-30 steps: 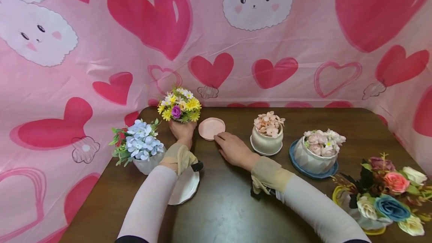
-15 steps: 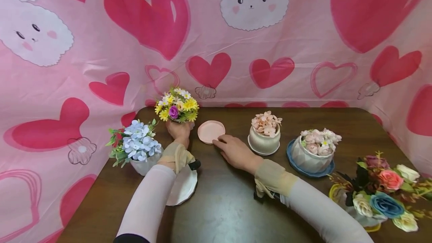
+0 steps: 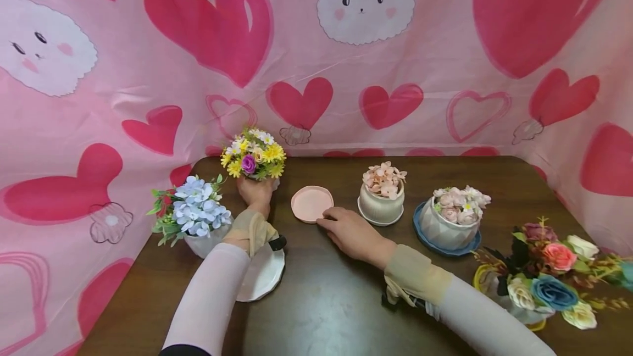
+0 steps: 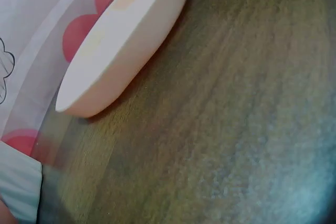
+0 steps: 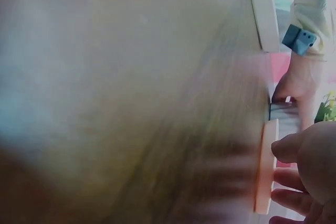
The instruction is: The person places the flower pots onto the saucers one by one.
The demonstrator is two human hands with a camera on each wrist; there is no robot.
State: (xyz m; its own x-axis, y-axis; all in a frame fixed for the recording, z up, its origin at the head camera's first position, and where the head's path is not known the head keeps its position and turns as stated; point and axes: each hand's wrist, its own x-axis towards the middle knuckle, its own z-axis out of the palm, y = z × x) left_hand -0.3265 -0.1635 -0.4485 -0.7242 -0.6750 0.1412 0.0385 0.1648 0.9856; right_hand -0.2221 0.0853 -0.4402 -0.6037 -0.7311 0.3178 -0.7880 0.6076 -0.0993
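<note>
My left hand [image 3: 256, 194] grips the pot under a bunch of yellow and white flowers [image 3: 254, 155] with one purple rose, at the back left of the table. Most of that pot is hidden behind the hand; a pale piece of it [image 4: 18, 182] shows in the left wrist view. At the near right edge of a shallow pink saucer [image 3: 312, 204], my right hand [image 3: 358, 235] holds the rim with its fingertips. The right wrist view has the thumb [image 5: 286, 148] and curled fingers close against the saucer's edge, which lies flat on the wood.
Blue flowers in a white pot [image 3: 200, 243] stand at left, beside a white plate [image 3: 264, 279] partly under my left forearm. To the right are a cream pot [image 3: 381, 205] on a saucer, a white faceted pot [image 3: 450, 229] on a blue plate, and mixed roses [image 3: 554, 290].
The pink saucer has slid towards me along with my right hand. My left hand stays on the flower pot. The head view has turned slightly to the right.
</note>
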